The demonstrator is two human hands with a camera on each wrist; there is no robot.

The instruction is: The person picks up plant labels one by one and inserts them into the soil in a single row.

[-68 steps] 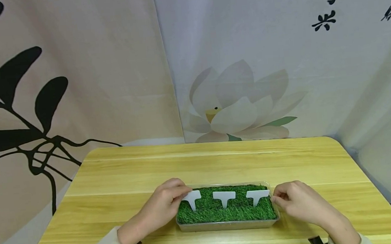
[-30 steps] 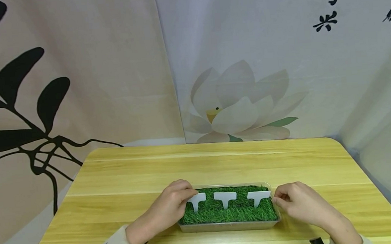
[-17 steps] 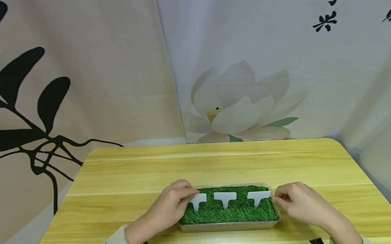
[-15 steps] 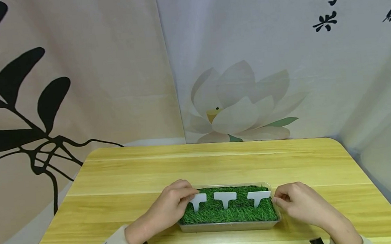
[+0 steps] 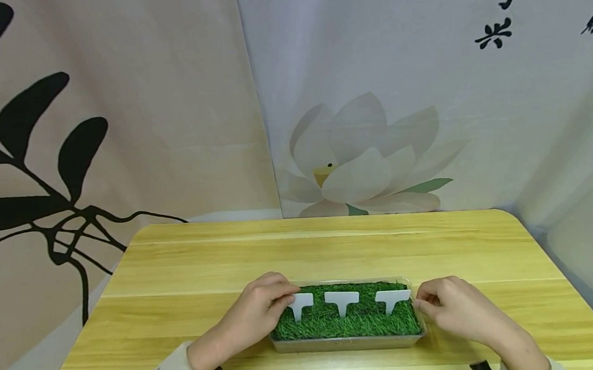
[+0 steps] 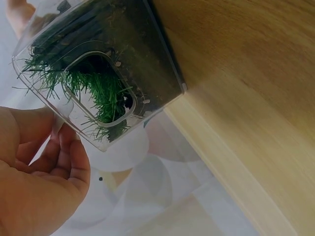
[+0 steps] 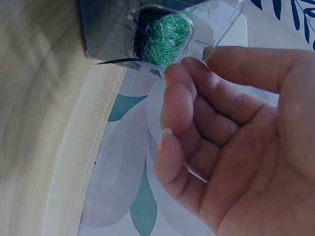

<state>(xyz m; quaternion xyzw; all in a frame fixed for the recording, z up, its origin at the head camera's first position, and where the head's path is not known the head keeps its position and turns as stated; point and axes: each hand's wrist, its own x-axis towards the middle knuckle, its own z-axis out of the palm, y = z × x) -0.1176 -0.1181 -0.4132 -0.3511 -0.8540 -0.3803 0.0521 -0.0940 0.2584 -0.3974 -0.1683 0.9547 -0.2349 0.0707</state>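
Note:
A clear plastic box [image 5: 348,343] filled with green artificial grass [image 5: 360,326] stands on the table. Three white T-shaped plant labels stand upright in a row: a left one [image 5: 302,302], a middle one [image 5: 341,299] and a right one [image 5: 392,297]. My left hand [image 5: 251,311] pinches the left label at its outer end, thumb and fingertips close over the box's left rim. At the opposite end, my right hand [image 5: 454,305] pinches the box's rim between thumb and index finger; its other fingers [image 7: 172,157] curl loosely. An oval opening [image 6: 101,88] in the end wall shows grass inside.
The light wooden table [image 5: 218,255] extends around the box on all sides. Behind it hangs a printed cloth backdrop [image 5: 181,113] with a lotus and dark leaves. Black straps [image 5: 482,369] show at the wrists.
Over the last two seconds my left hand has moved slightly right, and the left label has shifted right with it. Lately its fingertips have shifted a little on the label. The right hand keeps its place.

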